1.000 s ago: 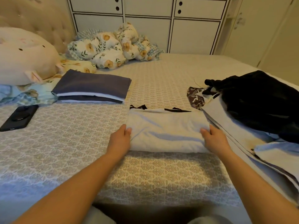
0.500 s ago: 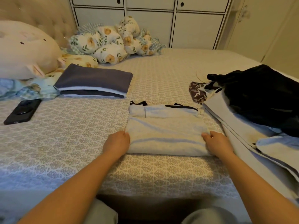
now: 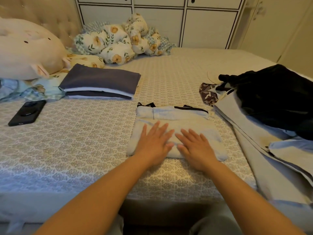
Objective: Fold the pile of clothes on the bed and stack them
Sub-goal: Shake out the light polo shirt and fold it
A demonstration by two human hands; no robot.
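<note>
From my head view, my left hand [image 3: 155, 141] and right hand [image 3: 194, 146] lie flat, fingers straight, side by side on the folded grey garment [image 3: 176, 131] near the bed [image 3: 84, 150] edge. I should press outward evenly to flatten creases, then carry it to the stack [image 3: 100, 85]. The pile [image 3: 271, 106] runs off frame at right.

A black phone [image 3: 27, 112] lies left on the bed [image 3: 84, 141], near a plush pillow [image 3: 28, 50]; floral quilt [image 3: 122, 39] bunched before white cabinets [image 3: 208, 26].
</note>
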